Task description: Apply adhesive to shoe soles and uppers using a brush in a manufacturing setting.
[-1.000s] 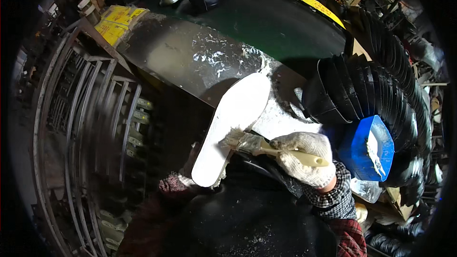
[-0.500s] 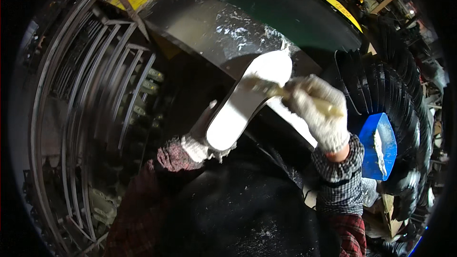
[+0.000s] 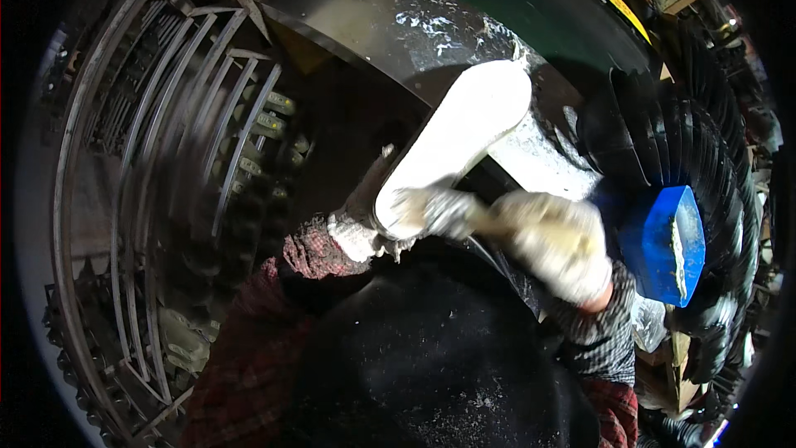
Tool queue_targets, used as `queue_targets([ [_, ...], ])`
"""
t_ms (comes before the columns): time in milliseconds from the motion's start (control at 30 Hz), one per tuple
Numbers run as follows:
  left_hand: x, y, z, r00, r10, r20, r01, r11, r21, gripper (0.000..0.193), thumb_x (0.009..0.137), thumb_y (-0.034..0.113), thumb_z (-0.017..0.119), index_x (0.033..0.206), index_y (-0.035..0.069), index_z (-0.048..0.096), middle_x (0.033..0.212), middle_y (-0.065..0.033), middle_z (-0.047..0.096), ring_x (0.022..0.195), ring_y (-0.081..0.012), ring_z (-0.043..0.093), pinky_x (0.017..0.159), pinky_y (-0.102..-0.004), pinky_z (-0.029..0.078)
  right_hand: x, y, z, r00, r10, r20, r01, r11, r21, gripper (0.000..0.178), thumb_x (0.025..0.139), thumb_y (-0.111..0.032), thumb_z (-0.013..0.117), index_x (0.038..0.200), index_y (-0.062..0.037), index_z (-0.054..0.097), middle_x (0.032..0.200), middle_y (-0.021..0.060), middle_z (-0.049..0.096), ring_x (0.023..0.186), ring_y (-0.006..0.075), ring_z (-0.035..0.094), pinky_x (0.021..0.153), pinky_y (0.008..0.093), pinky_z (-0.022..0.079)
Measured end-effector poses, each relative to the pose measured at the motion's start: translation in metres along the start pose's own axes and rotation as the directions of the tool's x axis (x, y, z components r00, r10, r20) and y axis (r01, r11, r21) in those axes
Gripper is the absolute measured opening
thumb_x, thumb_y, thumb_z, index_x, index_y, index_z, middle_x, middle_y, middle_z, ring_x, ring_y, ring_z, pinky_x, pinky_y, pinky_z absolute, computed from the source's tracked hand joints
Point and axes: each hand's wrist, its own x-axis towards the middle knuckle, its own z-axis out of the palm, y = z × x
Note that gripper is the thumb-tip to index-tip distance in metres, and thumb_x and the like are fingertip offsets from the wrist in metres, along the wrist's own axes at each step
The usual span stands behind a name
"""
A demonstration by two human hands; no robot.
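A white shoe sole (image 3: pixel 460 129) lies tilted across the middle of the view, its wide end up and to the right. My left hand (image 3: pixel 356 228), in a dirty white knitted glove, grips it by the near end and the left edge; most of its fingers are hidden underneath. In my gloved right hand (image 3: pixel 555 245) is a brush (image 3: pixel 448 211), closed round the handle. The bristles, smeared by motion, touch the sole near its narrow lower end. Behind the sole, another white piece (image 3: pixel 543 158) rests by the bench edge.
A blue container (image 3: pixel 659 241) with white paste on its rim stands right of my right forearm. Stacked black soles (image 3: pixel 680 133) curve behind it. On the left is a metal rack (image 3: pixel 145 166). A dark bench (image 3: pixel 332 8) spattered with white crosses the far side.
My right hand has swept the brush from the middle of the sole down toward its near end. My left hand keeps its hold; the view has shifted slightly.
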Motion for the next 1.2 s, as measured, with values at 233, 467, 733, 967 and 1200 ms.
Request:
queue_targets([
  [233, -0.015, 0.020, -0.032, 0.994, -0.084, 0.067, 0.079, 0.994, 0.077, 0.069, 0.091, 0.065, 0.038, 0.135, 0.013, 0.049, 0.103, -0.0259, 0.065, 0.073, -0.0470, 0.066, 0.050, -0.0552, 0.055, 0.046, 0.039, -0.061, 0.775, -0.177, -0.607, 0.114, 0.983, -0.141, 0.024, 0.096, -0.011, 0.056, 0.116, 0.0020, 0.061, 0.101, 0.0052, 0.065, 0.087, 0.0154, 0.062, 0.079, 0.0259, 0.050],
  [467, -0.015, 0.018, -0.031, 0.998, 0.056, -0.011, -0.054, 0.994, 0.096, 0.070, 0.093, 0.062, 0.039, 0.139, 0.009, 0.044, 0.116, -0.0227, 0.062, 0.085, -0.0449, 0.066, 0.064, -0.0554, 0.057, 0.000, -0.006, -0.015, 0.892, -0.392, 0.225, 0.430, 0.581, -0.691, 0.037, 0.073, -0.010, 0.077, 0.108, -0.0054, 0.066, 0.093, 0.0105, 0.065, 0.077, 0.0257, 0.067, 0.065, 0.0353, 0.056],
  [733, 0.004, 0.041, 0.051, 0.989, 0.080, 0.125, -0.109, 0.962, 0.250, 0.053, 0.099, 0.046, 0.041, 0.131, 0.005, 0.050, 0.116, -0.0128, 0.064, 0.098, -0.0294, 0.066, 0.073, -0.0419, 0.061, 0.077, -0.005, -0.061, 0.723, -0.655, 0.220, 0.462, 0.221, -0.859, 0.027, 0.081, -0.009, 0.067, 0.107, -0.0037, 0.065, 0.082, 0.0146, 0.061, 0.074, 0.0305, 0.063, 0.062, 0.0364, 0.052],
  [967, 0.079, 0.092, 0.142, 0.895, 0.442, -0.059, -0.258, 0.621, 0.741, 0.062, 0.093, 0.046, 0.058, 0.122, -0.007, 0.048, 0.114, -0.0233, 0.059, 0.096, -0.0340, 0.065, 0.075, -0.0376, 0.061, 0.001, -0.033, -0.031, 0.789, -0.613, -0.033, 0.443, 0.605, -0.662, 0.033, 0.077, -0.007, 0.074, 0.107, -0.0021, 0.065, 0.089, 0.0130, 0.065, 0.077, 0.0294, 0.065, 0.067, 0.0364, 0.053],
  [1200, 0.147, 0.002, 0.161, 0.987, 0.129, -0.095, -0.041, 0.775, 0.630, 0.042, 0.101, 0.025, 0.044, 0.129, -0.006, 0.042, 0.104, -0.0167, 0.055, 0.102, -0.0213, 0.054, 0.081, -0.0294, 0.052, -0.137, 0.029, -0.053, 0.612, 0.103, -0.784, 0.200, 0.939, 0.280, 0.020, 0.088, -0.007, 0.062, 0.106, 0.0026, 0.061, 0.099, 0.0109, 0.063, 0.086, 0.0189, 0.064, 0.082, 0.0298, 0.054],
])
